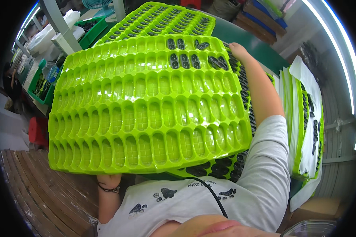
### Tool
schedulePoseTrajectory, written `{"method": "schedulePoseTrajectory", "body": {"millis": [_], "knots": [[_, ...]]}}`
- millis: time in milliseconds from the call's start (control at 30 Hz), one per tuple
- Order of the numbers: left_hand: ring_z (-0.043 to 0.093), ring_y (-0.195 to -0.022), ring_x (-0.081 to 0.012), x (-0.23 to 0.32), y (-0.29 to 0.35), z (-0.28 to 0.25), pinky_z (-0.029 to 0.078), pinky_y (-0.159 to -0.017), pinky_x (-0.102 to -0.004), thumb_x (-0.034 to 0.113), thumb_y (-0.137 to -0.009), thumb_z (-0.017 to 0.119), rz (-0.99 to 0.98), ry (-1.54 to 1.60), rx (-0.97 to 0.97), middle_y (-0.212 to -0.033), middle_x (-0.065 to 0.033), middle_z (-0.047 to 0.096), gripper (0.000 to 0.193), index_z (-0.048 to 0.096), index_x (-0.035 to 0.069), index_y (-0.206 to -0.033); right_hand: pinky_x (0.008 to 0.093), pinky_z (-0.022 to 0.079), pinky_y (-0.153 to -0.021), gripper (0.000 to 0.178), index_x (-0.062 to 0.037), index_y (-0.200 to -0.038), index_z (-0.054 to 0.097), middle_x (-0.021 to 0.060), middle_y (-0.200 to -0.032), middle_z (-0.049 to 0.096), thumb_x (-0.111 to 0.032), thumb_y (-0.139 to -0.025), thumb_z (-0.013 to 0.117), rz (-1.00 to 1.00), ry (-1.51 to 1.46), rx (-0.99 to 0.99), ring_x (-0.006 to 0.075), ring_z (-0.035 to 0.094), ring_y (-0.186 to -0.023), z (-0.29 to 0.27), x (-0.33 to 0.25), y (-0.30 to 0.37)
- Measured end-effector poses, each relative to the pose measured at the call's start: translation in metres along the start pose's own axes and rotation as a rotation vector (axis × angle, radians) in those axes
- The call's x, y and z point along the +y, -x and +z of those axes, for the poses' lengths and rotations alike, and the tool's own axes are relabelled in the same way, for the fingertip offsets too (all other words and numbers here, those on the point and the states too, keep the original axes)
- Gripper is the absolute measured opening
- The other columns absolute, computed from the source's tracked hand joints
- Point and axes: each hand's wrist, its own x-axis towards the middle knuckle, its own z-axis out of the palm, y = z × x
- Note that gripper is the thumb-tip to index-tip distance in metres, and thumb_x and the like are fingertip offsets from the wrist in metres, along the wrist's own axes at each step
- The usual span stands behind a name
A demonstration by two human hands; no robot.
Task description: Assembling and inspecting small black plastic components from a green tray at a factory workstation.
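Note:
A large bright green plastic tray (pixel 146 112) with rows of oval pockets spreads in front of me, raised over other trays. Most of its pockets are bare. Several small black oval parts (pixel 184 60) lie in pockets toward its far right, some of them loose and askew (pixel 217 62). My right hand (pixel 236 51) grips the tray at its far right corner, arm reaching along the right side. Under the near left edge my left hand (pixel 109 181) holds the tray from below, its fingers hidden by it.
Another green tray (pixel 158 21) filled with black parts lies beyond. Under the raised tray a filled one (pixel 217 168) shows. A stack of trays with white sheets (pixel 300 118) stands at right. Green bins (pixel 93 31), a bottle (pixel 49 71) and a red stool (pixel 38 131) are at left.

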Motion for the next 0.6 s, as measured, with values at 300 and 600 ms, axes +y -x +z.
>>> {"method": "schedulePoseTrajectory", "body": {"millis": [300, 600], "knots": [[0.057, -0.111, -0.0276, -0.021, -0.039, 0.056, 0.046, -0.093, -0.04, 0.036, -0.09, 0.063, 0.071, 0.077, -0.1, -0.129, -0.0123, 0.056, 0.055, 0.048, 0.005, -0.132, 0.0427, 0.044, -0.098, 0.035, -0.0178, -0.111, 0.069, 0.0093, -0.121, 0.063, -0.032, -0.08, 0.065, 0.204, 0.061, 0.115, 0.0336, 0.053, -0.118, 0.027, -0.022, -0.048], [0.057, -0.113, -0.028, -0.051, -0.006, 0.091, 0.046, -0.093, -0.0403, 0.038, -0.089, 0.064, -0.16, 0.506, -0.184, -0.129, -0.0119, 0.056, 0.055, 0.048, 0.006, -0.132, 0.0351, 0.052, -0.07, 0.033, -0.0034, -0.088, 0.065, 0.0131, -0.08, 0.069, -0.028, -0.07, 0.077, -0.021, 0.142, 0.085, 0.0236, 0.067, -0.074, 0.003, -0.021, -0.062]]}}
